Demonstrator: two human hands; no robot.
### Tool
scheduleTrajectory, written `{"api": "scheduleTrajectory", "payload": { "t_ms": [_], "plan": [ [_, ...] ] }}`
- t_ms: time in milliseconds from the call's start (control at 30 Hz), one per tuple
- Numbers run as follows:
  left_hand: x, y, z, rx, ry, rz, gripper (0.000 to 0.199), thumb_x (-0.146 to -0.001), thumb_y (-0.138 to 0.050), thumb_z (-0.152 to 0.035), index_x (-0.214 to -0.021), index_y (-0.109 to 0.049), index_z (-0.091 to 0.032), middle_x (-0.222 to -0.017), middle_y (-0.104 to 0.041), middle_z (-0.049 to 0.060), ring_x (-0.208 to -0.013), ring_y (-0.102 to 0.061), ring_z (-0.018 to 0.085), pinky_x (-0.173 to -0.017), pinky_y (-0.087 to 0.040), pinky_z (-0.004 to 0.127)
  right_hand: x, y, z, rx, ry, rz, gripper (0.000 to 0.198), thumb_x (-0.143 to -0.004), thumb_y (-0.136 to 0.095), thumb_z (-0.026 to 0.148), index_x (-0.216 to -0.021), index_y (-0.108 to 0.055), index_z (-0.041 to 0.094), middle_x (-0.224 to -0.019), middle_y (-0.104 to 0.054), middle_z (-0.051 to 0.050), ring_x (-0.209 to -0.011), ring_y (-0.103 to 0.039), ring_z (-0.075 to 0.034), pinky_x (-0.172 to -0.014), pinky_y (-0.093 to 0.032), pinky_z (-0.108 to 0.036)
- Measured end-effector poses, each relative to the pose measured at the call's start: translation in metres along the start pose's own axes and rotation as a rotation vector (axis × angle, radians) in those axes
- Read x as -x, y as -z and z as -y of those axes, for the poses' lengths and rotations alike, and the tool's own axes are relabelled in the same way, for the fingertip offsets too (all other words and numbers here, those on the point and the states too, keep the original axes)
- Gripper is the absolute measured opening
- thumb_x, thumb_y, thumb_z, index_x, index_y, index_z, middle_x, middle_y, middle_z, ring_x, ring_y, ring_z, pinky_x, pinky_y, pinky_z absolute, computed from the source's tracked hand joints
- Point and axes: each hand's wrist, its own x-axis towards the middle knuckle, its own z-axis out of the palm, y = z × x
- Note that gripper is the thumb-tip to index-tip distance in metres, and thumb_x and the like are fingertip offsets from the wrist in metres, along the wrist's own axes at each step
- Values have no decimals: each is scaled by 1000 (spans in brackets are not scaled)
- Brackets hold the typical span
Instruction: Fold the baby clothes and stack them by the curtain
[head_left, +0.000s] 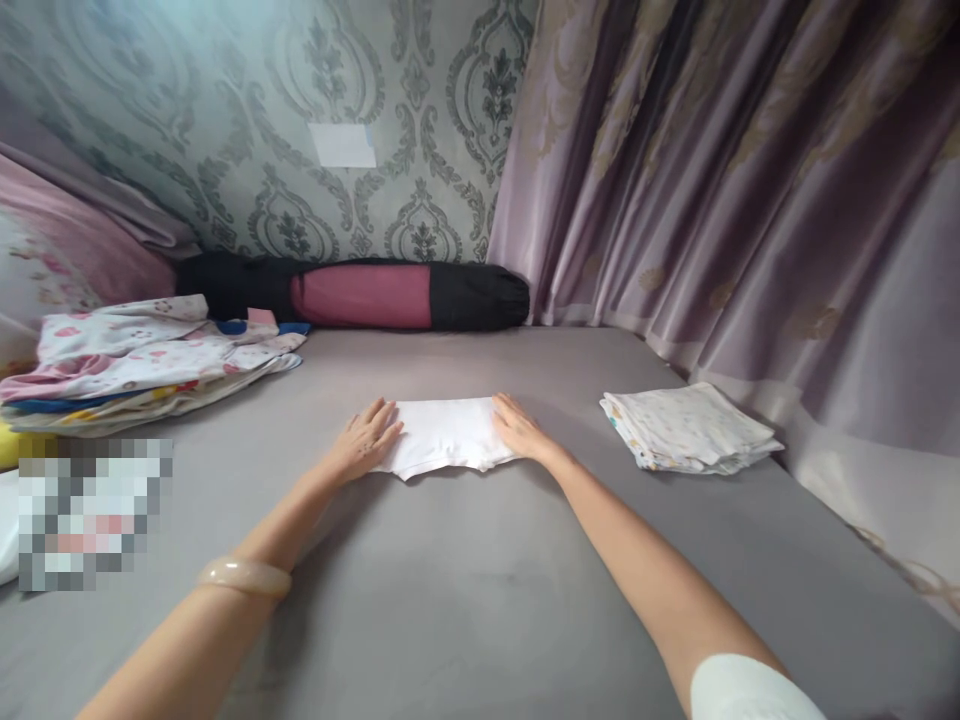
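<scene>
A small white cloth garment (450, 432) lies flat on the grey bed sheet (457, 590), its near edge uneven and slightly rumpled. My left hand (367, 438) rests on its left end, fingers spread and laid flat, with a ring on one finger and a pale bangle further up the arm. At the opposite end, my right hand (516, 425) presses down with its fingers stretched out over the cloth. Neither hand grips the garment. Whether it is a shirt or shorts I cannot tell.
To the right sits a stack of folded pale printed cloths (694, 430). Patterned clothes (150, 350) are piled at the left, near a blurred-out packet (97, 520). A black and maroon bolster (360, 296) lies along the wall. Purple curtains (645, 180) hang at the right.
</scene>
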Motion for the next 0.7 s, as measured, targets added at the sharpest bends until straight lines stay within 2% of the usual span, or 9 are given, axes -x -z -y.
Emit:
{"api": "scheduleTrajectory", "payload": {
  "t_ms": [100,200,300,433,567,700],
  "plan": [
    [0,10,5,-1,193,-103,57,-94,-33,-45,-139,-49,-15,-144,-47,17,-133,-43,31,-107,-35,43,-4,17,-7,-113,-109,-105,49,-97,-32,32,-141,-47,16,-143,-51,-10,-129,-49,-17,-105,-35,-26],
    [2,22,13,-20,378,-136,51,-89,-38,-50,-117,-67,-19,-122,-63,17,-118,-53,37,-95,-43,46,-7,31,-17,-77,-241,-150,42,-98,-33,32,-118,-66,16,-113,-70,-9,-104,-63,-18,-85,-44,-23],
    [3,30,20,36,434,-73,46,-84,-44,-51,-102,-73,-20,-108,-69,16,-107,-59,38,-85,-46,42,-7,36,-27,-46,-316,-120,39,-95,-40,36,-95,-72,14,-90,-74,-9,-86,-66,-19,-69,-43,-23],
    [-2,32,25,132,471,-6,42,-76,-53,-53,-91,-73,-19,-95,-73,13,-95,-64,35,-75,-47,37,-5,31,-29,-18,-368,-69,35,-90,-49,38,-77,-72,15,-72,-71,-8,-74,-65,-19,-60,-39,-23],
    [-8,29,23,203,524,8,36,-70,-57,-52,-78,-71,-20,-82,-72,11,-83,-65,31,-67,-46,34,-4,23,-21,-11,-373,-46,30,-85,-55,39,-73,-71,17,-71,-71,-9,-76,-66,-21,-59,-39,-23],
    [-6,32,17,312,512,13,31,-61,-62,-50,-66,-67,-20,-64,-66,7,-69,-62,27,-58,-42,31,-4,20,-12,-64,-359,-46,25,-83,-59,38,-73,-71,18,-75,-72,-9,-77,-66,-21,-59,-40,-23]
  ]
}}
